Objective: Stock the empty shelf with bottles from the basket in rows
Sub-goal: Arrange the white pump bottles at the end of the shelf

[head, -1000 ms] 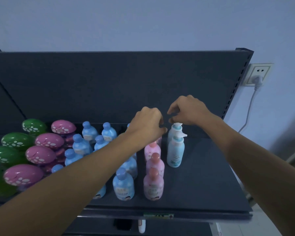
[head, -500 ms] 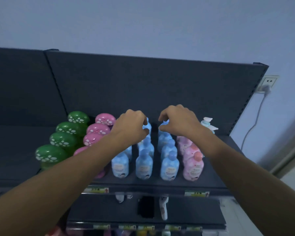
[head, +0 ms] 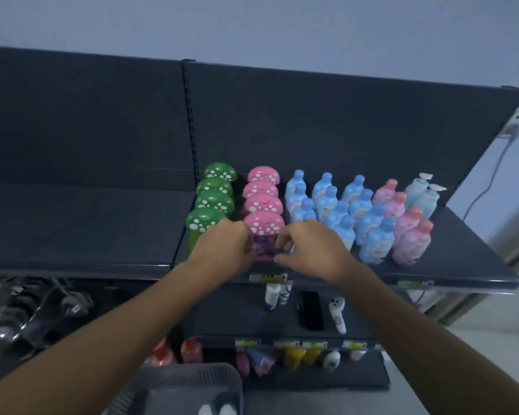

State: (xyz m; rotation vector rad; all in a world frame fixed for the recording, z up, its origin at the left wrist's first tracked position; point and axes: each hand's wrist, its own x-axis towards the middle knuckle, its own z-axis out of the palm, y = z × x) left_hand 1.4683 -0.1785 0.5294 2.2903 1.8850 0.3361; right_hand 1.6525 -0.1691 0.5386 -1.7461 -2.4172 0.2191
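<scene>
Left hand (head: 222, 250) and right hand (head: 312, 250) are gripping the front pink mushroom-capped plastic bottle (head: 264, 224) mid-frame, probably squaring its row; next is likely the grey mesh basket (head: 192, 372) below.

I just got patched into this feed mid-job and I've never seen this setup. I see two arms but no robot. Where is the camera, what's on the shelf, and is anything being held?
There is no machine: a person works bare-handed. The one camera is worn on their head, looking forward and down, so both arms reach in from below. The dark metal shelf holds rows, left to right: green mushroom-capped bottles, pink mushroom-capped bottles, blue plastic bottles, pink plastic bottles and two pale blue pump bottles. The left hand and the right hand grip the front pink mushroom-capped bottle from either side. A grey plastic basket sits at the bottom edge.
</scene>
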